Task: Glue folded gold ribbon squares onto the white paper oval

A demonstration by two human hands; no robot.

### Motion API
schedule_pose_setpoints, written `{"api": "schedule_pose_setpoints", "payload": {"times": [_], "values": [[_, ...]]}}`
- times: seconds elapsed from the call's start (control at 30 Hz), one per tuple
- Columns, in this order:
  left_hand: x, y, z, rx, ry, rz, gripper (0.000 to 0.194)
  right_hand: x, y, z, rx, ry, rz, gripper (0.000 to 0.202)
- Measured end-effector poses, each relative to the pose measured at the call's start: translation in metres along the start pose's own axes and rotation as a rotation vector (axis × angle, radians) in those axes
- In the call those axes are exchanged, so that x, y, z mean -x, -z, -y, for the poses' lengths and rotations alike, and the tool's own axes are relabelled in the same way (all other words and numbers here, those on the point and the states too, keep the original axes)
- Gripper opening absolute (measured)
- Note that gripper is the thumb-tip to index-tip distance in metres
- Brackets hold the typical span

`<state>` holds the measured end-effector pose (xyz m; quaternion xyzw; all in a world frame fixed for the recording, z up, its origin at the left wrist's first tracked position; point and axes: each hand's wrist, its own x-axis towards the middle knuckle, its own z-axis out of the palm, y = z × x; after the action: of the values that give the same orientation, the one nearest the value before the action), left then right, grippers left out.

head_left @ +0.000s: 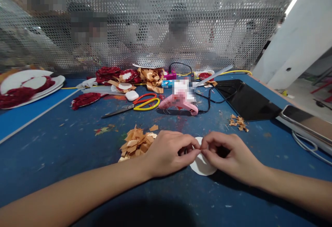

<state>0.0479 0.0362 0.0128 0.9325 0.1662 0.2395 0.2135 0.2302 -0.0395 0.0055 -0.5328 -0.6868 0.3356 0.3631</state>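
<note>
Fingertips of my left hand (178,149) and my right hand (224,151) meet in a pinch above a white round disc (203,166) on the blue table. Whatever sits between the fingertips is too small to make out; a speck of brownish colour shows there. Both hands are closed, thumb against forefinger. Just left of my left hand lies a heap of cut gold-brown ribbon pieces (137,142), partly hidden behind the wrist.
Beyond my hands lie scissors (140,104) with red and yellow handles and a pink glue gun (180,102) with a black cord. Gold ribbon (153,78) and dark red fabric pieces (86,99) line the back. A black panel (249,99) and a phone (308,119) are at right.
</note>
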Motion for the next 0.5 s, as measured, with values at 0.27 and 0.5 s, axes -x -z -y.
{"api": "schedule_pose_setpoints", "payload": {"times": [0.27,0.5], "values": [[0.0005,0.0005,0.0007,-0.013,0.012,0.004,0.012,0.0000,0.0012,0.0044,-0.053,-0.031,0.034,0.004],[0.0001,0.0005,-0.0005,-0.015,0.028,0.010,0.011,-0.0001,0.0025,0.0045,-0.043,-0.035,0.056,0.004]]}}
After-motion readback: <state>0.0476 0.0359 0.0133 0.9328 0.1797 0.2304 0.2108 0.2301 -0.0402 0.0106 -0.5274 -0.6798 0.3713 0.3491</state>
